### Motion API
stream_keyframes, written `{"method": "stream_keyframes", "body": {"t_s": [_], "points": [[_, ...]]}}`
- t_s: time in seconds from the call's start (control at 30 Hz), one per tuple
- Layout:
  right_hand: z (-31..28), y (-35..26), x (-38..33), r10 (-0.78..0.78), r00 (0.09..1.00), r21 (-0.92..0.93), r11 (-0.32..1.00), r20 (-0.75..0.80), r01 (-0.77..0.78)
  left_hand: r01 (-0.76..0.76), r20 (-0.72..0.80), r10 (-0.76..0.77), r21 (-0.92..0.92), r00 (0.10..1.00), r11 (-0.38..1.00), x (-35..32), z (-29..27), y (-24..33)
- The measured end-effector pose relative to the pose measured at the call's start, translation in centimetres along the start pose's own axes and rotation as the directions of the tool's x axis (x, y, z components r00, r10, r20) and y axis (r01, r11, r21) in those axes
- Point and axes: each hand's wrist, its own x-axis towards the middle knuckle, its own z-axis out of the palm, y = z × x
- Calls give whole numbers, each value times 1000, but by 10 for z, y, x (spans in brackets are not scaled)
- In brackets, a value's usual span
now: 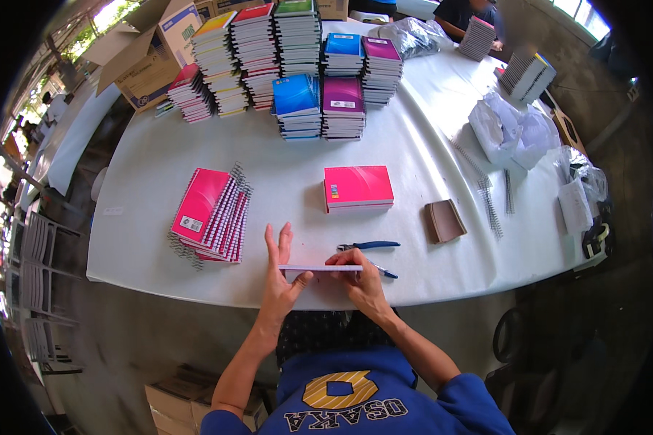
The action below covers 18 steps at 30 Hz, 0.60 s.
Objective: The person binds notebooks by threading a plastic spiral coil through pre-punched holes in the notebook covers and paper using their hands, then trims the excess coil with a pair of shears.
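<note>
A thin notebook (319, 268) is held edge-on over the table's front edge. My right hand (366, 284) grips its right end, fingers curled over the top. At its left end is my left hand (277, 279), fingers stretched out beyond the notebook and thumb on the near side. Blue-handled pliers (374, 245) lie just past my right hand. Another blue-handled tool (389, 275) is partly hidden by that hand. To the left lies a fanned pile of pink notebooks (203, 206) with wire coils sticking out. A neat stack of pink notebooks (358, 185) without visible coils sits farther back.
Tall stacks of coloured spiral notebooks (297, 65) and an open cardboard box (149, 69) stand at the back. A brown box-like piece (444, 221), loose wire coils (490, 206) and plastic bags (511, 130) lie to the right. Another person (457, 18) holds notebooks at the far right.
</note>
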Motion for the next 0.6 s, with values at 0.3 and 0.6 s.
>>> {"method": "stream_keyframes", "body": {"t_s": [0.3,0.6], "points": [[-21,0,12,-20,998,-100,995,61,26,-405,372,208,903,905,147,23,47,35],[-316,12,88,-596,613,-842,233,-518,-486,-424,395,224,900,891,101,27,51,21]]}}
